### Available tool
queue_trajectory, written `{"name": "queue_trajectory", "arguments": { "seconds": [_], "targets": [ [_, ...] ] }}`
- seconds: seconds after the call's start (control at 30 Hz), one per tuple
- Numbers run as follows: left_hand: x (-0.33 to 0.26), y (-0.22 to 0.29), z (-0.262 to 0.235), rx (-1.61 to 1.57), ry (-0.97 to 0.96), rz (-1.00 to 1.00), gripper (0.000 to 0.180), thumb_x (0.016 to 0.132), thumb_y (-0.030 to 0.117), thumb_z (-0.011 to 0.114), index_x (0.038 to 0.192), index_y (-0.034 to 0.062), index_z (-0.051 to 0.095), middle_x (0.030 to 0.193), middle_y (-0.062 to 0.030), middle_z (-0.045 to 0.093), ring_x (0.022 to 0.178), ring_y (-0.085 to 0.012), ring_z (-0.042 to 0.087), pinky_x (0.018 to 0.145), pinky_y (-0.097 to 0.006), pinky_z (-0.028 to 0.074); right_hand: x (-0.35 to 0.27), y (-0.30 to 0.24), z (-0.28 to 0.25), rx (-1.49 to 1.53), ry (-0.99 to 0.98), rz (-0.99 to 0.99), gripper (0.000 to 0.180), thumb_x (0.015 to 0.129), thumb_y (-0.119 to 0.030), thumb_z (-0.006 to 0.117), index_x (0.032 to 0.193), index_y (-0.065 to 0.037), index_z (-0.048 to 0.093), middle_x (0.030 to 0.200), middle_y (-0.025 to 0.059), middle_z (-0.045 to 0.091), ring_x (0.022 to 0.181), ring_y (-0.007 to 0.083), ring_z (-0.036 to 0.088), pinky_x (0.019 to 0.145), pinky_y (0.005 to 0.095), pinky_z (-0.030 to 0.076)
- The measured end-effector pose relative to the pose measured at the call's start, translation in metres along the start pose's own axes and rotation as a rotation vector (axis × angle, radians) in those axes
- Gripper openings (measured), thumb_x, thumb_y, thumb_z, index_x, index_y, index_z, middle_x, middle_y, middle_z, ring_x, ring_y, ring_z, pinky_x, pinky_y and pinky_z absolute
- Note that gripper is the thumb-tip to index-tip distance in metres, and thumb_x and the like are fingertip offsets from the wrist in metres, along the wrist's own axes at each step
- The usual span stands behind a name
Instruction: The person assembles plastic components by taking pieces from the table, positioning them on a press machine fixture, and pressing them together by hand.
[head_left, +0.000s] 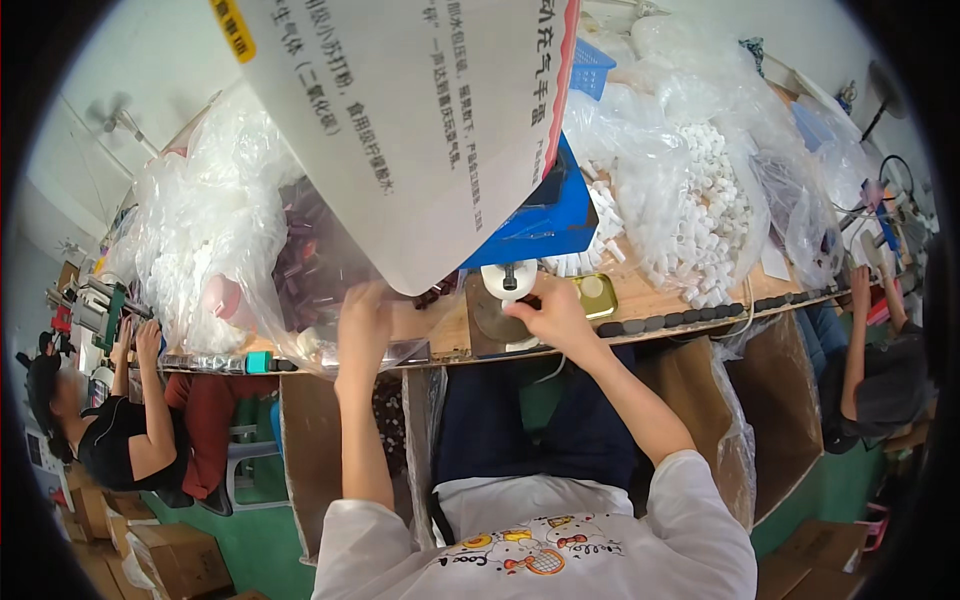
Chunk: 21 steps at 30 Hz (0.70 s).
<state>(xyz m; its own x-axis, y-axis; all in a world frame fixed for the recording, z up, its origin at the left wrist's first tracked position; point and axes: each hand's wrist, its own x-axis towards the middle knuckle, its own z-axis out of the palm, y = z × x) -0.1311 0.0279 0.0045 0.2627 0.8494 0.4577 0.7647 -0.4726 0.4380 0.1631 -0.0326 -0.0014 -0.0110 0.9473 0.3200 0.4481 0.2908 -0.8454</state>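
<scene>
A large white printed sheet [420, 120] hangs nearest the camera, filling the upper middle and hiding part of the table [650, 300] behind it. Below it, the person's left hand [362, 315] reaches up under the sheet's lower edge into a clear plastic bag of small dark parts [315, 255]; its fingers are curled, but whether they grip anything I cannot tell. The right hand [548, 312] is closed in a pinch at the base of a small white press fixture [509, 279], which stands on a round metal plate at the table's front edge, just below a blue machine block [540, 220]; what the fingertips hold is too small to make out. A gold-coloured tin [596, 293] lies just right of that hand. Further right is a heap of small white caps [705, 200] in clear plastic. Other people sit working at both ends of the table.
</scene>
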Motion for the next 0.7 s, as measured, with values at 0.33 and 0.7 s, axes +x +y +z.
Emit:
{"name": "queue_trajectory", "arguments": {
  "seconds": [0.33,0.7],
  "targets": [
    [0.011,-0.001,0.026,-0.204,0.018,-0.093,0.037,0.076,-0.006,0.072,0.112,-0.0031,0.07,0.1,-0.0161,0.07,0.098,-0.0275,0.068,0.085,-0.037,0.054,-0.001,-0.009,0.001,-0.388,0.053,-0.196,0.013,0.073,-0.003,0.07,0.086,0.0,0.068,0.079,0.0192,0.066,0.079,0.0402,0.064,0.07,0.049,0.051],
    [-0.017,0.11,0.035,-0.742,0.022,0.006,0.032,0.071,-0.003,0.085,0.1,0.0002,0.071,0.097,-0.0094,0.076,0.092,-0.0201,0.072,0.085,-0.032,0.056,-0.016,0.081,-0.113,-0.327,0.646,0.299,0.016,0.086,-0.013,0.074,0.099,-0.004,0.071,0.09,0.0121,0.07,0.083,0.0244,0.068,0.073,0.0366,0.053]
  ]
}}
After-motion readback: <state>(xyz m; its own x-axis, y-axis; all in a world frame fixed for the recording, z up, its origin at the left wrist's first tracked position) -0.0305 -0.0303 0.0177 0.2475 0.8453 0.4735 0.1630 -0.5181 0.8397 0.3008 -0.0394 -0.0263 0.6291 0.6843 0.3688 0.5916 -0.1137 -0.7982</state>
